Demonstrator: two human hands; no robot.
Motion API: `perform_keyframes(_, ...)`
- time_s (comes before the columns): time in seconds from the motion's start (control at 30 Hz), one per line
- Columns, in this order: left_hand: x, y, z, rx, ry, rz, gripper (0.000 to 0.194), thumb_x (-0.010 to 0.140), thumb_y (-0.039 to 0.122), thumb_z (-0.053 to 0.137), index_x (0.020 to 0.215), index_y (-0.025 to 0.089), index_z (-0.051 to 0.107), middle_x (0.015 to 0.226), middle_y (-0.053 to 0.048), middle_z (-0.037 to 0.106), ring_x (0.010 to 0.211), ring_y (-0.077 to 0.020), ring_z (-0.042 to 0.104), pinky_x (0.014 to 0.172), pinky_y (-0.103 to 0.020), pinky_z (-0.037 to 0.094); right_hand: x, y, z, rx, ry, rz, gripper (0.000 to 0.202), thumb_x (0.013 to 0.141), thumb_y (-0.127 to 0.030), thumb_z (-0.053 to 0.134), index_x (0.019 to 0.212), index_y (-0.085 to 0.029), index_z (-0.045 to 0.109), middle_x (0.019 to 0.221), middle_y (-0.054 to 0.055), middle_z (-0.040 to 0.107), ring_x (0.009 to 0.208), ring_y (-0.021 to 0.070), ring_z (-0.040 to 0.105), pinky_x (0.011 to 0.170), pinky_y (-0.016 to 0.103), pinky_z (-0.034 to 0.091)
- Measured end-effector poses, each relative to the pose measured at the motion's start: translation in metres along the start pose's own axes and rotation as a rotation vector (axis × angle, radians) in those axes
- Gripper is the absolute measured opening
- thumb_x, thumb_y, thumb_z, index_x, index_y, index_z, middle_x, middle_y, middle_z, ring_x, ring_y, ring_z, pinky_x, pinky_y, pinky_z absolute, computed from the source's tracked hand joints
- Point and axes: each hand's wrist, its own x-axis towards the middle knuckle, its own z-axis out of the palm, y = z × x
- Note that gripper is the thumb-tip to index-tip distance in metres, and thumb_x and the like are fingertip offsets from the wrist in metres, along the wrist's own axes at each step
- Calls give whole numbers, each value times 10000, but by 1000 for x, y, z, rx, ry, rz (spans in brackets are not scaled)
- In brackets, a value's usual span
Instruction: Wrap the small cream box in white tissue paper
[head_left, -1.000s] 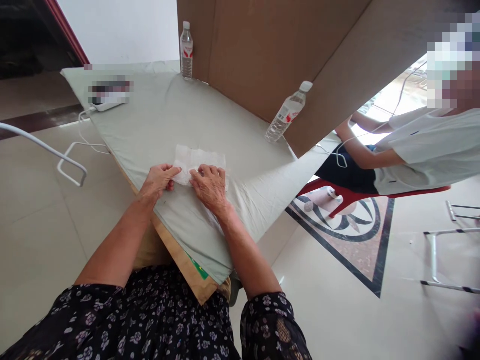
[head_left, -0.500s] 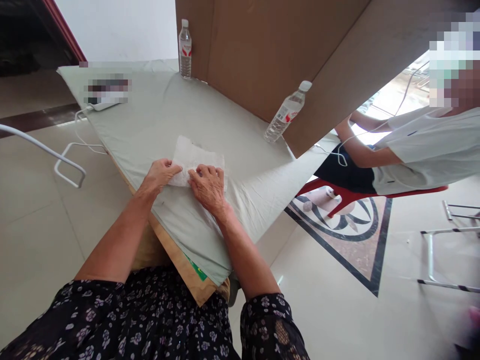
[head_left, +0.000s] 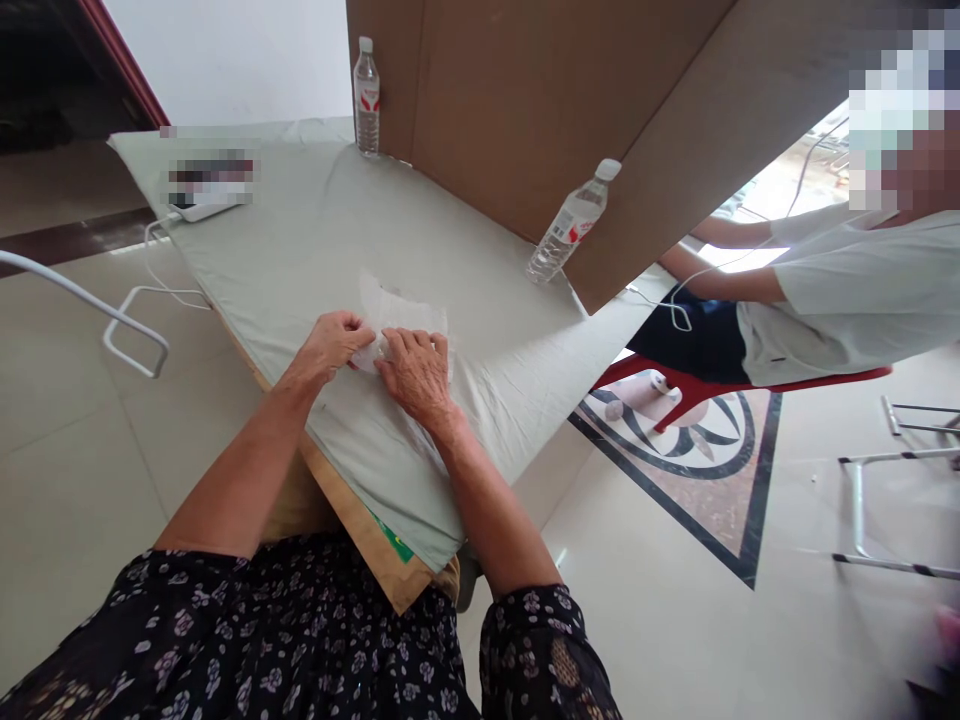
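Note:
A thin, whitish, partly see-through sheet, like tissue (head_left: 409, 312), lies on the cloth-covered table (head_left: 292, 230) in front of me. My left hand (head_left: 335, 342) pinches its left edge between thumb and fingers and lifts it inward a little. On the sheet's near right part rests my right hand (head_left: 417, 372), palm down, with its fingers stretched over it. The part under my right hand is hidden.
One water bottle (head_left: 367, 100) stands at the back, and another bottle (head_left: 571, 225) is by the brown cardboard panel (head_left: 525, 110). A corded white device (head_left: 214, 205) lies back left. At right sits a person in a white shirt (head_left: 847, 290).
My left hand has moved slightly right with the sheet's left edge, folding it toward my right hand. The right hand stays almost in place. The seated person's arms have shifted.

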Motion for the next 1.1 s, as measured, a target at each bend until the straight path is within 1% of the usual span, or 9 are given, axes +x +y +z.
perform_keyframes(0.17,-1,6,5,-26,-129,24,112,635,295,595,678,192,599,590,7,556,546,-127,518,541,-255,460,-1,4,-4,93,-6,32,482,987,-260,546,1452,-137,520,1324,152,719,1202,287,596,1054,419,338)
perform_keyframes(0.33,-4,8,-1,-29,-243,19,275,604,240,562,814,154,717,759,-51,691,630,-161,602,649,-312,543,-2,9,-4,161,4,71,447,964,-172,475,1405,-159,550,1288,117,733,1164,261,617,1032,389,383)
perform_keyframes(0.5,-13,5,9,407,-136,343,304,788,295,582,971,153,779,897,-82,726,801,-210,644,822,-347,546,-4,13,-1,229,19,79,451,960,-147,443,1397,-162,554,1323,124,713,1194,256,619,1054,396,418)
perform_keyframes(0.6,-15,-2,17,565,-46,439,337,827,283,603,1082,148,778,1072,-122,707,917,-230,664,937,-364,539,-6,23,-4,267,97,101,433,951,-145,445,1356,-183,595,1369,128,690,1290,254,594,1116,418,401)
perform_keyframes(0.67,-15,-6,20,594,-27,468,352,841,259,603,1136,156,766,1187,-135,672,966,-228,669,969,-357,538,-12,36,-8,286,223,198,376,950,-180,464,1280,-204,643,1362,132,689,1332,271,576,1140,457,391)
perform_keyframes(0.73,-15,-9,22,620,-26,491,337,862,248,597,1148,171,759,1236,-135,647,1000,-232,668,972,-353,539,-20,51,-15,313,309,357,319,957,-250,491,1220,-200,665,1314,148,703,1251,287,621,1090,476,435)
perform_keyframes(0.87,-21,-8,25,710,-45,490,313,908,223,559,1148,160,749,1232,-151,631,1012,-249,667,928,-352,541,-39,71,-22,420,99,663,422,942,-454,601,1248,-167,648,1177,163,746,931,265,714,898,435,529)
perform_keyframes(0.93,-26,-5,27,750,-46,470,311,929,210,536,1148,140,745,1242,-166,619,1015,-251,671,916,-349,541,-41,72,-22,440,-9,731,531,924,-524,638,1312,-162,621,1111,148,765,963,281,731,893,417,533)
perform_keyframes(1.1,-28,1,29,800,-55,435,291,951,200,535,1141,161,752,1228,-140,611,1009,-236,686,916,-339,551,-19,62,-14,459,-99,737,725,933,-576,627,1484,-124,497,1081,141,778,1100,302,734,952,386,531)
